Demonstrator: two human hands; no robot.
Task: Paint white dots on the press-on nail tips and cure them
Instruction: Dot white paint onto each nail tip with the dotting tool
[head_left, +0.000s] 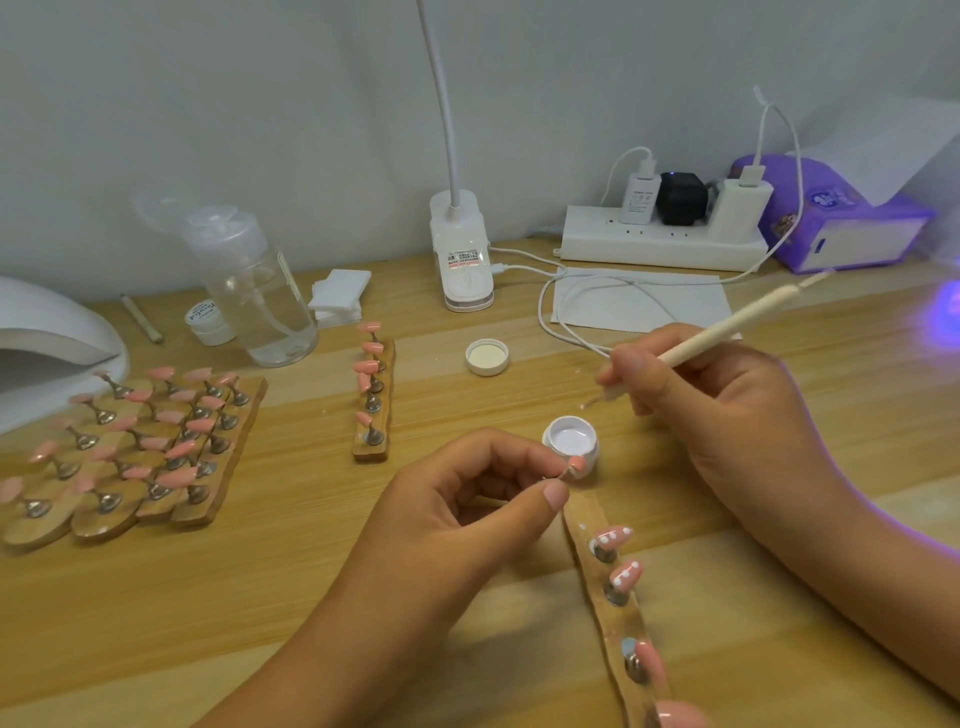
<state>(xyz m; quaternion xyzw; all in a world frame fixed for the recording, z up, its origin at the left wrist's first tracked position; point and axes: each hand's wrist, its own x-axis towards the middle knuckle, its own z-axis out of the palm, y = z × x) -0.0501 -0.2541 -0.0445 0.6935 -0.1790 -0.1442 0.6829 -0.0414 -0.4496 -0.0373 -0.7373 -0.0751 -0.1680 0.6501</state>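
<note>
From my remote seat I see the wooden table (291, 597) filling the lower frame, with a white curing lamp (47, 332) at the left edge. Beside the lamp sits a block of wooden strips (244, 415) carrying plain pink tips. At centre right, the right hand (727, 415) grips a dotting pen (727, 327), its point just above the open pot of white gel (570, 436). The left hand (467, 509) pinches one pink nail tip (575, 464) between thumb and forefinger, just beside the pot. At lower right, a single strip (623, 621) holds two dotted tips (615, 538). The pot's lid (487, 356) lies at centre.
</note>
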